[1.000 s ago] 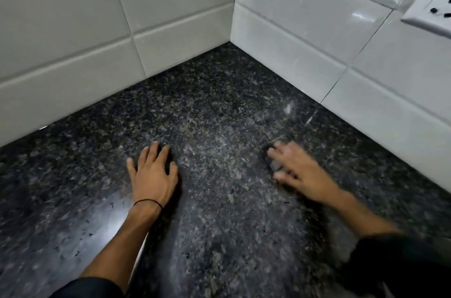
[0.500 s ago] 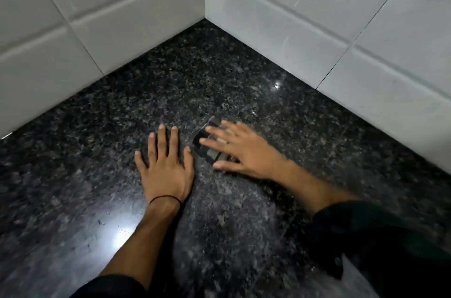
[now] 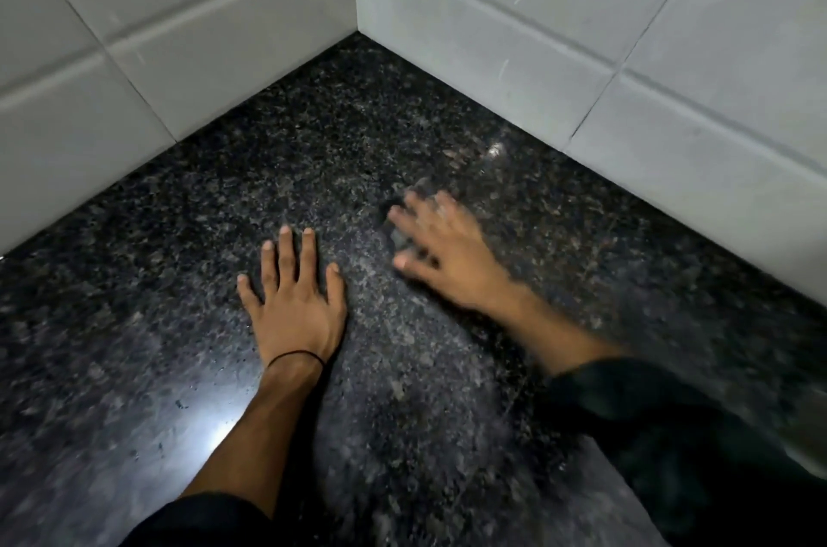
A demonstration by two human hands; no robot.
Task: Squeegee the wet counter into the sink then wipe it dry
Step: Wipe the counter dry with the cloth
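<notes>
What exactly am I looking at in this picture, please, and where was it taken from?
There is no machine here: a person wears a camera on the head, so the view looks forward and down at their own two bare hands. The left hand lies flat, palm down, on a dark speckled counter that runs into a corner of white wall tiles. A thin black band circles that wrist. The right hand is blurred by motion and presses on something small and dark under its fingers, probably a wiping pad; the blur hides what it is. Nothing else lies on the counter in view. No sink shows.
</notes>
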